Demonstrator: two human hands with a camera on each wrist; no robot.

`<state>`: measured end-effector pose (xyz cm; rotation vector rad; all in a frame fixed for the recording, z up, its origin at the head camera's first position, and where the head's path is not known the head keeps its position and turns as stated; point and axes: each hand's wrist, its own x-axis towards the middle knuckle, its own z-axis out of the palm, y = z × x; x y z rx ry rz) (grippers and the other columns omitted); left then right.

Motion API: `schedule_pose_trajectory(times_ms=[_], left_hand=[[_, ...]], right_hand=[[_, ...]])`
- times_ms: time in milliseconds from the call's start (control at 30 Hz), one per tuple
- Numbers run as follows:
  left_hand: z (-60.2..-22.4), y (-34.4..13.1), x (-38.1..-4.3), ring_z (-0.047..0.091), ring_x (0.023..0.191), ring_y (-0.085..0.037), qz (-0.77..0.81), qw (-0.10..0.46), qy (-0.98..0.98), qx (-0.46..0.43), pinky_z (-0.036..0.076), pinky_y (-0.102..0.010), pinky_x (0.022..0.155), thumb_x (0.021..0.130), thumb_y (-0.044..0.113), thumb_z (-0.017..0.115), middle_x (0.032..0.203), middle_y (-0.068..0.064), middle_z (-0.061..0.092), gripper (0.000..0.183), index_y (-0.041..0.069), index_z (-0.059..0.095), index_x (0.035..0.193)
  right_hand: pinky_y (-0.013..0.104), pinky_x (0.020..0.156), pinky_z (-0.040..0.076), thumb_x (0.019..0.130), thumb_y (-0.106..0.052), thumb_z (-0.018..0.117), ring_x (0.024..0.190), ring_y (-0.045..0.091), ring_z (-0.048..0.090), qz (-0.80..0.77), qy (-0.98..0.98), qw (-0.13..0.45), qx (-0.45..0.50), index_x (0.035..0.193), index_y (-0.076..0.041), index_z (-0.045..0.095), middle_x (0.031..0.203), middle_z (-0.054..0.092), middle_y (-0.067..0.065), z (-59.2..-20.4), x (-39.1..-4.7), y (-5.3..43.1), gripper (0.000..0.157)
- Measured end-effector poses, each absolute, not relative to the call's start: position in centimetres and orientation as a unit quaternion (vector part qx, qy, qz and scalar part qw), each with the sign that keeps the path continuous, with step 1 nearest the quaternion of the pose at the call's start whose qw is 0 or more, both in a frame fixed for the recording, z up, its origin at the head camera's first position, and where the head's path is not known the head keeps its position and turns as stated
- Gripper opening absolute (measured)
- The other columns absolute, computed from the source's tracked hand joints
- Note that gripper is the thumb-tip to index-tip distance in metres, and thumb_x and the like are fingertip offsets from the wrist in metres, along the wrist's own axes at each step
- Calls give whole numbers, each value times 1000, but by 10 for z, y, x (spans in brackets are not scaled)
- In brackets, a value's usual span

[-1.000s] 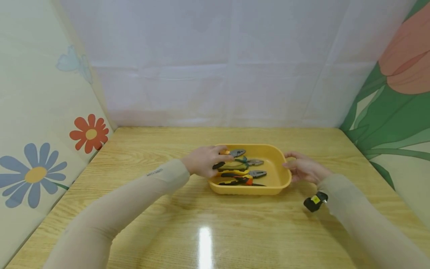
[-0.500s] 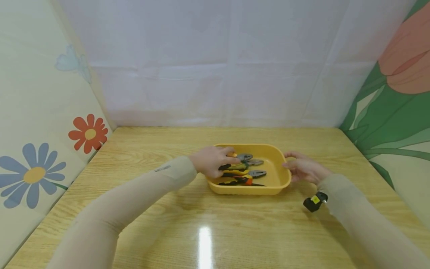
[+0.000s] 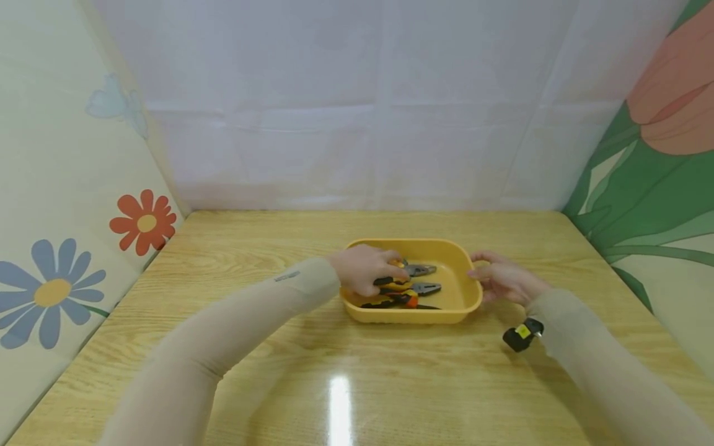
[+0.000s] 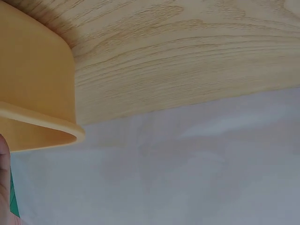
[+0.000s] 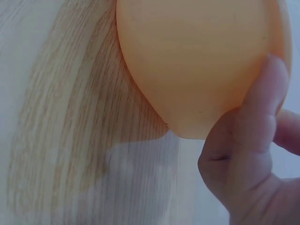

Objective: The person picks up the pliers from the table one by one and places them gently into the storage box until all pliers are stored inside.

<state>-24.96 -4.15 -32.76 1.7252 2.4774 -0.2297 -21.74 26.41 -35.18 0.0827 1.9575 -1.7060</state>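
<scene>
A yellow plastic tray point(image 3: 407, 316) on the table holds several pairs of pliers. My left hand point(image 3: 365, 269) reaches over its left end, fingers curled down around the handles of one pair, which they mostly hide. Grey plier heads point(image 3: 421, 270) point right beside that hand. Nearer the front lie yellow-and-black pliers point(image 3: 426, 288) and an orange-and-black tool point(image 3: 411, 301). At the tray's right end my right hand point(image 3: 504, 279) grips the rim, thumb against the wall in the right wrist view. The left wrist view catches the tray's outer wall point(image 4: 37, 70) and a sliver of hand.
The wooden table point(image 3: 268, 371) extends around the tray, with a bright light reflection in front. A white cloth point(image 3: 279, 124) hangs behind, and flower-printed panels point(image 3: 50, 291) flank both sides. A small black device point(image 3: 521, 334) sits at the right wrist.
My left hand has moved right and slightly toward me, carrying the orange-handled pliers over the others; their head now overlaps the neighbouring pair. My right hand has stayed at the tray's right end.
</scene>
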Motion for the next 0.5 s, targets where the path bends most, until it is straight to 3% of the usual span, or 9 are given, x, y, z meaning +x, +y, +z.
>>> schedule_pose_trajectory(times_ms=[133,367,500], left_hand=[[-328,-32,-253,61,91,-21,-94,77,817,564,40,-30,63,91,16,59,150,-14,36,57,25,47,146],[-333,-25,-258,50,125,-28,-84,123,824,546,46,-33,80,95,19,57,154,-14,31,57,26,41,149],[-340,-21,-263,54,121,-27,-69,151,836,523,45,-33,76,98,23,53,156,-12,28,55,29,37,151]], right_hand=[[36,71,57,99,-3,48,81,16,62,-634,725,268,33,134,0,30,100,52,11,-351,-217,263,40],[37,71,56,99,-4,49,82,16,61,-635,724,266,33,136,1,27,101,51,11,-351,-217,264,43],[36,70,56,99,-4,49,81,16,61,-632,727,267,32,135,0,28,101,51,11,-352,-217,265,42]])
